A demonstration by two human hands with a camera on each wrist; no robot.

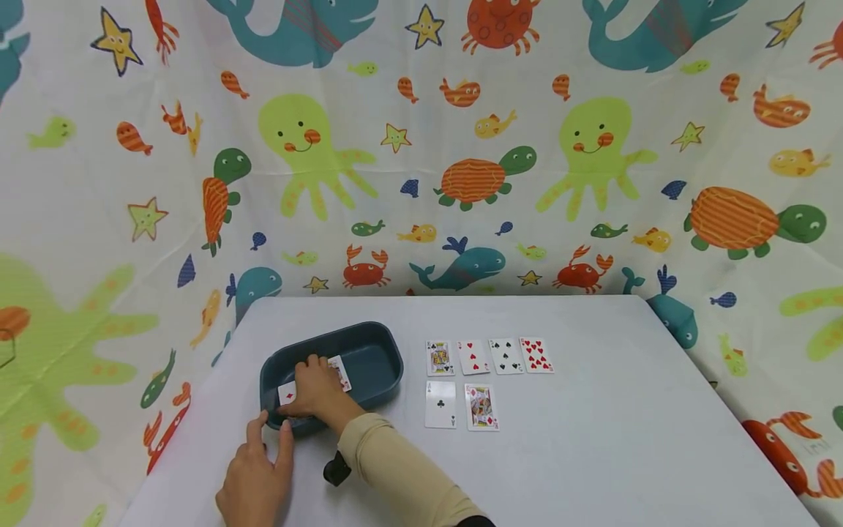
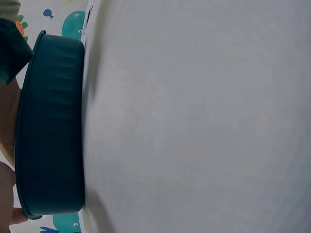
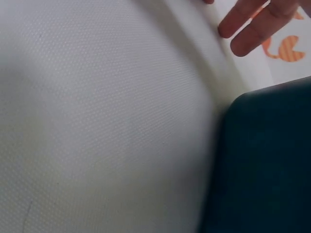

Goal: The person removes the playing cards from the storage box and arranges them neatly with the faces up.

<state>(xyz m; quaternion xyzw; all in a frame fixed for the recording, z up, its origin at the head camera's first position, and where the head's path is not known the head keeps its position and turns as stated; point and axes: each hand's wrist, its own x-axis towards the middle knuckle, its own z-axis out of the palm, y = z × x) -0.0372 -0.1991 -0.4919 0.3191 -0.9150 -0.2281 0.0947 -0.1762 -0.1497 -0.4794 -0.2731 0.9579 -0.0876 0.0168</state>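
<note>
In the head view a dark teal tray (image 1: 375, 400) stands on the table's left side. My right hand (image 1: 320, 391) reaches down into it, over playing cards. One card with a red diamond (image 1: 287, 393) shows left of that hand, and a face card (image 1: 340, 373) shows on its right. Whether the fingers pinch a card is hidden by the back of the hand. My left hand (image 1: 255, 472) touches the tray's near left corner, with its thumb and index finger fairly straight and spread. The tray's side (image 2: 51, 126) fills the left of the left wrist view.
Right of the tray, several face-up cards lie in two rows, among them a king of clubs (image 1: 440, 358), a three of hearts (image 1: 473, 357), an ace of clubs (image 1: 440, 404) and a diamond face card (image 1: 482, 407). A sea-animal curtain (image 1: 408, 241) hangs behind the white table (image 1: 593, 454).
</note>
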